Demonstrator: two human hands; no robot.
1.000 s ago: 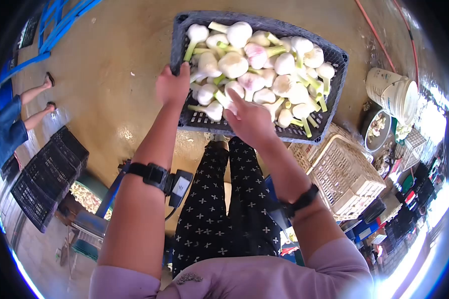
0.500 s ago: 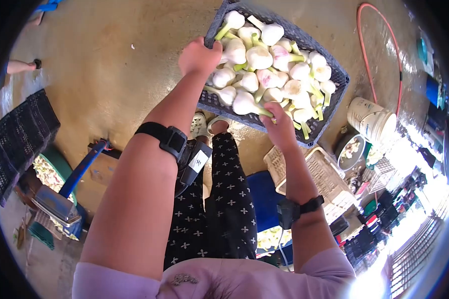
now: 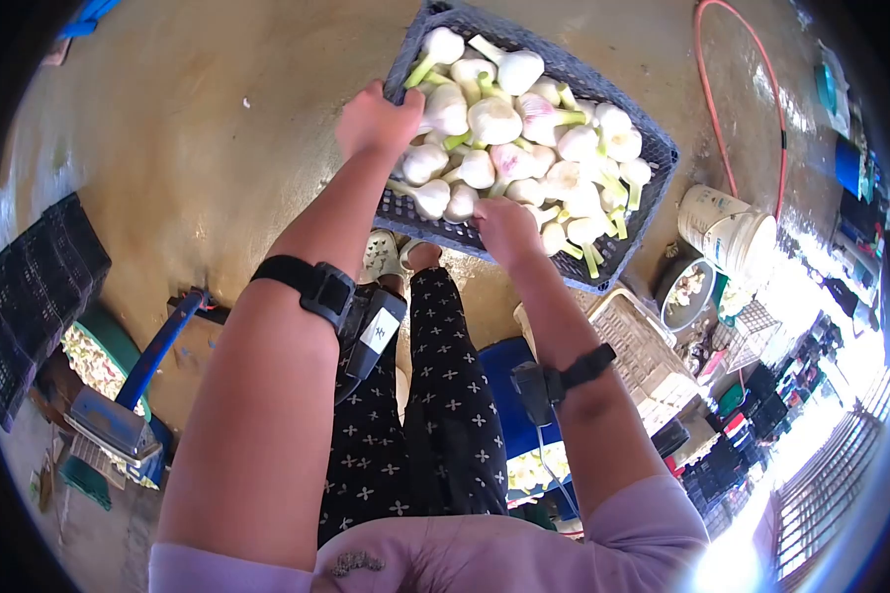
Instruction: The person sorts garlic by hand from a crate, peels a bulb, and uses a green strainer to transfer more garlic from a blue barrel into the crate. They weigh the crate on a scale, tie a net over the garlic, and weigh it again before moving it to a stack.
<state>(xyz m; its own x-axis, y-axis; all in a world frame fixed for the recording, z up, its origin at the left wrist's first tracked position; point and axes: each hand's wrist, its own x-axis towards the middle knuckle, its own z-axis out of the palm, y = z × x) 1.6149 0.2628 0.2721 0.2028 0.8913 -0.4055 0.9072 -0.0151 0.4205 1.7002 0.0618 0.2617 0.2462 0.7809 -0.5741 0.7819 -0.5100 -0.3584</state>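
Crate [image 3: 635, 212] of dark plastic mesh, held up over the wet concrete floor [image 3: 198, 128] and heaped with garlic bulbs [image 3: 509, 138], white with short green stems. Carried in front of the body, above patterned trousers [image 3: 435, 395] and pale shoes [image 3: 378, 255]. Left hand [image 3: 374, 121] curled over the near left rim, fingers hidden inside, closed on the crate. Right hand [image 3: 504, 229] clamped on the near edge further right, knuckles up, also closed on the crate. Black straps with small devices on both wrists. Off to the right, well apart from the crate: a white bucket [image 3: 727, 229] tipped on its side, a bowl [image 3: 684, 289] with more bulbs beside it, a pale basket [image 3: 635, 341] lower down, a red hose [image 3: 732, 89] looped across the floor. Stacked black crates [image 3: 30, 292] far left. Likely risks: both grips sit on the near side only, so a heavy far end could dip and spill bulbs over the far rim; a shiny wet floor could mean a slip mid-carry; a hose or basket in the path could catch a foot.
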